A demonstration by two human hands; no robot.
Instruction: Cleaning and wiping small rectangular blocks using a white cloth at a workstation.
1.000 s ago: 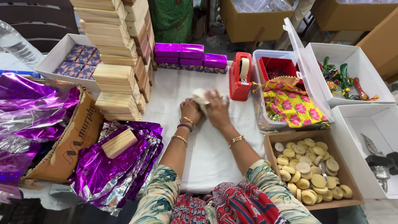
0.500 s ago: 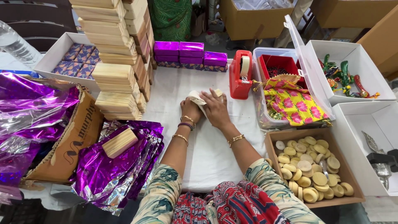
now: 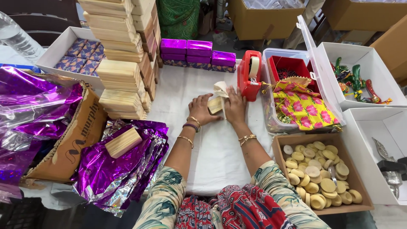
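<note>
My left hand (image 3: 202, 109) and my right hand (image 3: 235, 106) press together on a small wooden block (image 3: 216, 105) partly wrapped in cream paper (image 3: 220, 89), resting on the white tabletop (image 3: 212, 148). A flap of the paper sticks up above the block. Just right of my right hand stands a red tape dispenser (image 3: 249, 75). A bare wooden block (image 3: 123, 142) lies on purple foil sheets (image 3: 114, 169) at my left.
Tall stacks of wooden blocks (image 3: 123, 55) rise at the left. Purple wrapped boxes (image 3: 197, 53) line the back. A cardboard tray of round wooden discs (image 3: 318, 176) sits at the right, beside a clear bin with floral cloth (image 3: 303, 106) and white boxes (image 3: 364, 76).
Both hands have shifted slightly right toward the tape dispenser with the block between them, and the paper flap now stands up more.
</note>
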